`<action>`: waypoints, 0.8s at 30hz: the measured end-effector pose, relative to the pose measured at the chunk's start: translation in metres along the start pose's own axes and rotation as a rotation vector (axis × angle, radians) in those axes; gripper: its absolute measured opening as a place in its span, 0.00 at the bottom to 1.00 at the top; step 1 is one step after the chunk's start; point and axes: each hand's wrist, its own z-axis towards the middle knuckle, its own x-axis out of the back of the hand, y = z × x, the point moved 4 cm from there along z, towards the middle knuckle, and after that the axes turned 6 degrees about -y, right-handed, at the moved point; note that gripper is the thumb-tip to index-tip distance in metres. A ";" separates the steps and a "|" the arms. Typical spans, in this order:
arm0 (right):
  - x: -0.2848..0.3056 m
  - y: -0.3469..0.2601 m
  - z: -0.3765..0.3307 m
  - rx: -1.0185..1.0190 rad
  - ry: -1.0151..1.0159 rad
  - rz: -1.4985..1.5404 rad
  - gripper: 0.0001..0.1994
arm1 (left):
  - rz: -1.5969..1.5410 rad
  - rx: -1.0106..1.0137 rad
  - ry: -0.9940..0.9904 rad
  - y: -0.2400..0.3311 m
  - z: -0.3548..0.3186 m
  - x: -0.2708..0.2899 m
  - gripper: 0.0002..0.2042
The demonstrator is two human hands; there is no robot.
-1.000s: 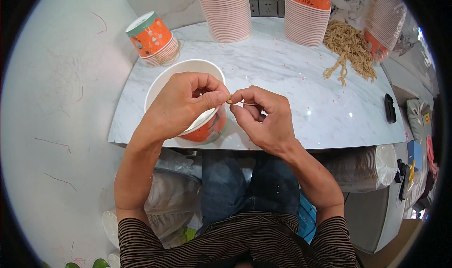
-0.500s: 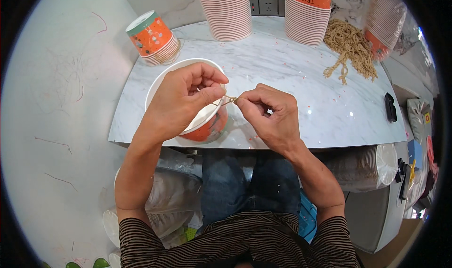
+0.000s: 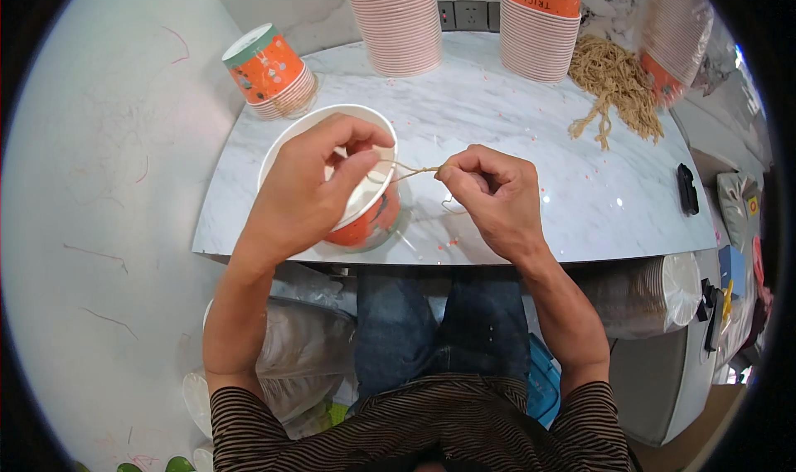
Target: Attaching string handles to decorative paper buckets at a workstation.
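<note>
A thin tan twine [image 3: 416,172] stretches between my two hands, twisted together near the right one and splitting into two strands toward the left. My right hand [image 3: 497,198] pinches the twisted part between thumb and forefinger, and a loose curled end hangs beneath. My left hand [image 3: 311,182], its fingers curled, holds the other end; the fingertips partly hide where the strands go. Below the left hand stands a large paper bucket [image 3: 365,228], white inside and orange outside, its mouth facing up and partly covered by that hand.
At the back stand two tall bucket stacks [image 3: 396,29] [image 3: 537,45]; a shorter upturned stack [image 3: 269,70] with twine around its rims is at left. A heap of tan twine [image 3: 613,78] and a small black object [image 3: 687,188] lie on the marble table [image 3: 506,124]. Wrapped buckets [image 3: 643,296] sit beneath.
My right hand has moved a little right, drawing the twine out longer between the hands. A loose end now shows below it. The left hand has shifted slightly left.
</note>
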 end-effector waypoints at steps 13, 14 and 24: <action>0.014 -0.004 -0.005 0.027 -0.044 0.093 0.07 | 0.702 -0.376 0.097 0.026 0.005 -0.034 0.05; 0.015 0.001 -0.005 -0.013 -0.068 0.036 0.07 | 0.702 -0.376 0.093 0.027 0.004 -0.036 0.05; 0.019 0.048 0.007 -0.075 -0.150 -0.594 0.07 | 0.975 -0.175 0.129 0.004 -0.013 -0.021 0.08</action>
